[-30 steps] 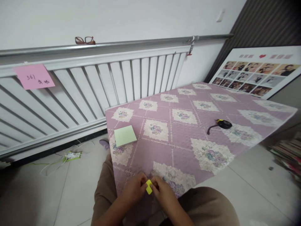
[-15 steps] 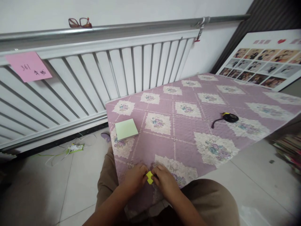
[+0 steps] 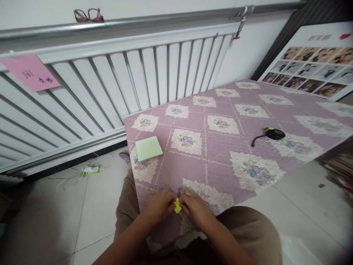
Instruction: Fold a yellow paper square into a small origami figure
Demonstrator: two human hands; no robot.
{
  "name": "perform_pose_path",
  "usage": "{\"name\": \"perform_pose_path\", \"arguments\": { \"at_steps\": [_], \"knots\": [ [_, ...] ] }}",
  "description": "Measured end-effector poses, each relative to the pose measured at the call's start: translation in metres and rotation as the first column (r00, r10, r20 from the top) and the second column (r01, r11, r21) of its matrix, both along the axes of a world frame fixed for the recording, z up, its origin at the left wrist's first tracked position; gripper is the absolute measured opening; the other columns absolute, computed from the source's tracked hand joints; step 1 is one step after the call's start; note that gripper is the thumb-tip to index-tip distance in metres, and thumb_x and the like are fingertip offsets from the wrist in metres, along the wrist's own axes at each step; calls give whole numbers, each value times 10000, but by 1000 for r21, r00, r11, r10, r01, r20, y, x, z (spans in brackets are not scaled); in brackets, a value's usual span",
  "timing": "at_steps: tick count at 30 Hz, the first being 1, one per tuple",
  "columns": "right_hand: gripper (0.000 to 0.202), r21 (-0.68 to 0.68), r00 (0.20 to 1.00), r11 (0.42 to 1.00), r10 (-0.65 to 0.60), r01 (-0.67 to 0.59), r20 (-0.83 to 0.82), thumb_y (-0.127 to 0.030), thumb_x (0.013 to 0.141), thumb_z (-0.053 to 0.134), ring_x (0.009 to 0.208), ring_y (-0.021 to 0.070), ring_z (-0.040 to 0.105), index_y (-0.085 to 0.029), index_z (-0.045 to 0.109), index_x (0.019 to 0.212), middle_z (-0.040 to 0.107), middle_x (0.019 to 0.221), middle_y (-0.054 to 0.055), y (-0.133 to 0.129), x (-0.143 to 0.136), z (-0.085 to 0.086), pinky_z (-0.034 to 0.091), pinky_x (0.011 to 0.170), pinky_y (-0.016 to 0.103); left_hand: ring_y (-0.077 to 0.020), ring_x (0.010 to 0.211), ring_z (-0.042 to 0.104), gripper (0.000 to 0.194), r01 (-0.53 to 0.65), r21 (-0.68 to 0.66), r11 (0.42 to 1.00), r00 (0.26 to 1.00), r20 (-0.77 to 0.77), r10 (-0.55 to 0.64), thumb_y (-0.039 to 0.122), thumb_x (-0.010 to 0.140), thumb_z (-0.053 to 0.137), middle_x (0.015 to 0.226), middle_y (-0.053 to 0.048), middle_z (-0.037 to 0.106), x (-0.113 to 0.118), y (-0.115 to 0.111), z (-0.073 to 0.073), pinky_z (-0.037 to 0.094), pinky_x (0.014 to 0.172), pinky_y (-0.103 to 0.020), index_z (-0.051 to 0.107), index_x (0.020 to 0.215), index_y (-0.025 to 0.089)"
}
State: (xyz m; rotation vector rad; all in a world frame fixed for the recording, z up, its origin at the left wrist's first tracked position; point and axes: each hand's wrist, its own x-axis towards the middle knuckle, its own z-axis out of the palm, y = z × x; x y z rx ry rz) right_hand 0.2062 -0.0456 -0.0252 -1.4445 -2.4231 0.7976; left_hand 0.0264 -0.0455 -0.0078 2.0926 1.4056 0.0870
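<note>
A small folded piece of yellow paper (image 3: 178,206) is pinched between my two hands near the close edge of the table. My left hand (image 3: 160,205) grips its left side with the fingers closed. From the other side, my right hand (image 3: 196,209) holds it, fingers also closed. Parts of the paper are hidden under my fingertips, so its full folded shape is unclear. A pad of pale green sticky notes (image 3: 149,148) lies flat on the table, beyond my left hand and to its left.
The table wears a purple flowered cloth (image 3: 190,165). A black and yellow tape measure (image 3: 275,134) with a strap lies at the right. Behind stands a white radiator (image 3: 149,73) with a pink note (image 3: 33,73); glasses (image 3: 88,15) rest on the pipe. A photo board (image 3: 314,62) leans far right.
The yellow paper looks different in outline, and my fingers have shifted slightly on it. Both hands still hold it at about the same place. The camera view has tilted a little.
</note>
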Motion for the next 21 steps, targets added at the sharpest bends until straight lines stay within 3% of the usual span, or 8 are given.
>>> {"name": "perform_pose_path", "arguments": {
  "at_steps": [6,14,21],
  "knots": [
    [136,44,1000,999,7,-8,28,-80,803,514,807,168,528,-191,581,760,568,795,15,0,1,-5,377,705,262,-170,873,551,90,21,70,997,1000,-21,-19,246,859,516,920,-13,602,4,0,-7,377,701,-259,598,874,212],
    [112,173,995,983,52,-66,81,-148,846,546,789,169,527,-192,587,752,581,787,13,-5,4,-9,382,709,272,-181,783,523,171,165,230,959,979,-155,-132,181,916,439,878,-41,588,6,-14,-30,366,671,-293,601,861,184],
    [114,300,985,944,100,-140,143,-187,849,599,761,176,512,-185,591,736,584,769,15,-12,6,-26,379,680,292,-154,757,510,194,179,274,945,978,-152,-141,182,915,442,842,-18,575,0,-11,-32,371,644,-260,596,798,174]
  ]
}}
